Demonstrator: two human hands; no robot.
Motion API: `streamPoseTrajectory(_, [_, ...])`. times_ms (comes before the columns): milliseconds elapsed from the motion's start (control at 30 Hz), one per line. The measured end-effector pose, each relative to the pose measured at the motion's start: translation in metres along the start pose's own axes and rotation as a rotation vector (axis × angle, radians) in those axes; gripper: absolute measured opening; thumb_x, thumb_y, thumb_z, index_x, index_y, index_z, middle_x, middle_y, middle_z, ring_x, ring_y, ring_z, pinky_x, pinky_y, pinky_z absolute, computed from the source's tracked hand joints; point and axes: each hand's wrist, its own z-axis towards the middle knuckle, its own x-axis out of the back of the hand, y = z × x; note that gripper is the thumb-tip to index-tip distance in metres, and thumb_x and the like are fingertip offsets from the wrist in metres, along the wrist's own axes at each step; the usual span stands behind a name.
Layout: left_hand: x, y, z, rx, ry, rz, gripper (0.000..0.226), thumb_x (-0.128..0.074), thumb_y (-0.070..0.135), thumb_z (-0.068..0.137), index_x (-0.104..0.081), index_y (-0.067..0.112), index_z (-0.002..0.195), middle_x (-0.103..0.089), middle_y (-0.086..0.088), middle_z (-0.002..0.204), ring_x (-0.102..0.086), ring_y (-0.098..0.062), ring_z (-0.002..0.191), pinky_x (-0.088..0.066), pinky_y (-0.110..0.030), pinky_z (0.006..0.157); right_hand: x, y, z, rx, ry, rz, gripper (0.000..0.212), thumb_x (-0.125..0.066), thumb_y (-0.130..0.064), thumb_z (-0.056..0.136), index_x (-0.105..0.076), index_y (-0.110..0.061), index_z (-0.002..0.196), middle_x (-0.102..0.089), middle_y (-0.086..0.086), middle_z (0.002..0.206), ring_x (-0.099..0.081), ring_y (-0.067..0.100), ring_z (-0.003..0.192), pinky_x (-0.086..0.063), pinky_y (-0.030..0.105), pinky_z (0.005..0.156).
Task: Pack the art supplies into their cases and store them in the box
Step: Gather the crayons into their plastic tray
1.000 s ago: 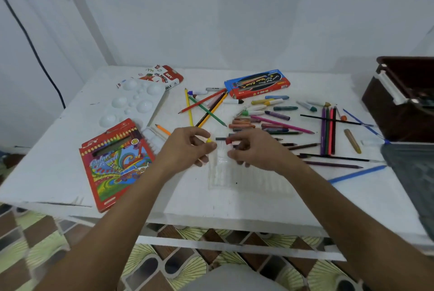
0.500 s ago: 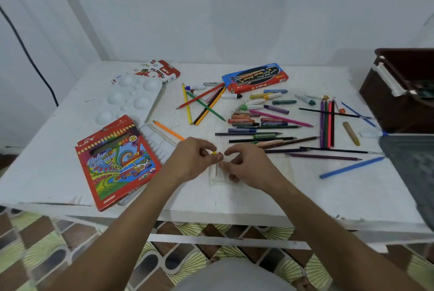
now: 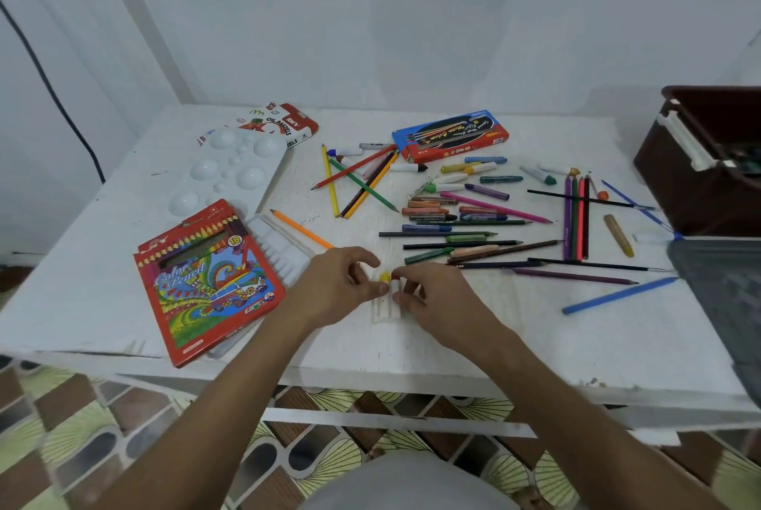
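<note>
My left hand (image 3: 333, 287) pinches a yellow pastel (image 3: 385, 277) and my right hand (image 3: 436, 303) pinches a red-tipped pastel (image 3: 396, 284). Both pastels rest side by side at the top of a clear plastic tray (image 3: 385, 312) near the table's front edge; my hands hide most of the tray. Loose pastels (image 3: 436, 207) and colour pencils (image 3: 576, 217) lie scattered behind my hands. A red colour-pencil case (image 3: 206, 283) lies at the left, an oil pastels box (image 3: 288, 124) at the back left, and a blue and red box (image 3: 451, 139) at the back. The brown storage box (image 3: 708, 163) stands at the right.
A white paint palette (image 3: 230, 172) lies at the back left, and a white ribbed tray (image 3: 280, 250) beside the pencil case. A grey lid (image 3: 720, 291) sits at the right edge below the brown box. Patterned floor tiles show under the white table (image 3: 576, 345).
Both hands have come closer together and toward the table's front edge, bringing the yellow and red pastels down side by side onto the clear tray.
</note>
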Motion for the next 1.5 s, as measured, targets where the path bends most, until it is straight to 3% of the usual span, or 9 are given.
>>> streamPoseTrajectory(67, [-0.001, 0.0, 0.0, 0.002, 0.005, -0.004, 0.036, -0.075, 0.042, 0.076, -0.064, 0.029, 0.108, -0.066, 0.006, 0.076, -0.059, -0.006, 0.058, -0.045, -0.019, 0.056, -0.001, 0.001, 0.001, 0.013, -0.012, -0.045, 0.032, -0.056, -0.025, 0.093, -0.061, -0.017, 0.124, -0.06, 0.001, 0.1, -0.049, 0.014, 0.09, -0.041, 0.021, 0.079])
streamPoseTrajectory(133, [-0.002, 0.0, 0.0, 0.008, 0.002, -0.022, 0.037, -0.076, 0.04, 0.076, -0.063, 0.028, 0.109, -0.066, 0.005, 0.077, -0.059, -0.006, 0.058, -0.044, -0.019, 0.056, -0.001, 0.004, 0.003, 0.026, -0.012, -0.036, 0.033, -0.059, -0.024, 0.092, -0.061, -0.016, 0.124, -0.051, -0.001, 0.097, -0.044, 0.011, 0.086, -0.032, 0.008, 0.068])
streamPoseTrajectory(233, [-0.003, 0.002, -0.001, 0.02, 0.006, -0.025, 0.038, -0.076, 0.039, 0.077, -0.062, 0.028, 0.111, -0.066, 0.006, 0.078, -0.06, -0.006, 0.061, -0.042, -0.017, 0.055, -0.001, 0.007, 0.003, 0.034, -0.006, -0.008, 0.033, -0.062, -0.024, 0.09, -0.063, -0.016, 0.122, -0.048, -0.004, 0.095, -0.043, 0.007, 0.082, -0.028, 0.005, 0.063])
streamPoseTrajectory(400, [-0.002, 0.005, -0.002, 0.028, -0.012, 0.0, 0.038, -0.074, 0.039, 0.079, -0.061, 0.028, 0.113, -0.065, 0.007, 0.079, -0.062, -0.007, 0.068, -0.043, -0.016, 0.059, -0.001, 0.009, 0.002, 0.04, 0.01, 0.005, 0.034, -0.063, -0.026, 0.089, -0.063, -0.02, 0.122, -0.049, -0.005, 0.095, -0.044, 0.007, 0.082, -0.033, 0.015, 0.07])
streamPoseTrajectory(900, [0.024, 0.011, 0.011, 0.044, -0.098, 0.09, 0.04, -0.065, 0.054, 0.08, -0.06, 0.032, 0.113, -0.061, 0.01, 0.09, -0.059, -0.004, 0.078, -0.045, -0.017, 0.064, 0.017, 0.006, 0.014, -0.013, -0.105, 0.009, 0.038, -0.068, -0.033, 0.084, -0.064, -0.022, 0.12, -0.061, -0.006, 0.097, -0.054, 0.005, 0.078, -0.038, 0.008, 0.066])
streamPoseTrajectory(1033, [0.067, 0.016, 0.048, 0.034, 0.067, 0.177, 0.034, -0.064, 0.043, 0.086, -0.064, 0.022, 0.113, -0.062, 0.004, 0.093, -0.057, -0.009, 0.079, -0.039, -0.021, 0.067, 0.052, -0.007, 0.054, 0.027, -0.03, -0.006, 0.034, -0.066, -0.026, 0.087, -0.063, -0.017, 0.12, -0.064, 0.0, 0.102, -0.057, 0.007, 0.084, -0.046, 0.016, 0.081])
streamPoseTrajectory(1200, [0.108, 0.011, 0.117, 0.026, 0.236, 0.251, 0.025, -0.061, 0.025, 0.09, -0.064, 0.014, 0.113, -0.062, -0.006, 0.1, -0.055, -0.016, 0.081, -0.039, -0.024, 0.072, 0.076, -0.013, 0.141, 0.118, 0.097, -0.062, 0.023, -0.063, -0.019, 0.089, -0.069, -0.013, 0.11, -0.064, -0.002, 0.092, -0.053, 0.004, 0.071, -0.04, 0.012, 0.071])
streamPoseTrajectory(1333, [0.119, 0.0, 0.166, 0.0, 0.201, 0.361, 0.031, -0.061, 0.023, 0.09, -0.061, 0.015, 0.12, -0.063, -0.01, 0.115, -0.057, -0.024, 0.104, -0.042, -0.028, 0.083, 0.078, -0.007, 0.203, 0.094, 0.096, -0.144, 0.021, -0.064, -0.017, 0.088, -0.072, -0.009, 0.105, -0.068, 0.008, 0.106, -0.056, 0.012, 0.085, -0.041, 0.018, 0.079])
streamPoseTrajectory(1500, [0.118, -0.006, 0.199, -0.032, 0.064, 0.457, 0.039, -0.059, 0.029, 0.092, -0.057, 0.016, 0.129, -0.061, -0.011, 0.123, -0.056, -0.026, 0.112, -0.042, -0.032, 0.092, 0.054, -0.018, 0.238, 0.041, -0.029, -0.139, 0.023, -0.065, -0.025, 0.087, -0.073, -0.007, 0.1, -0.071, 0.006, 0.097, -0.059, 0.011, 0.074, -0.043, 0.021, 0.067])
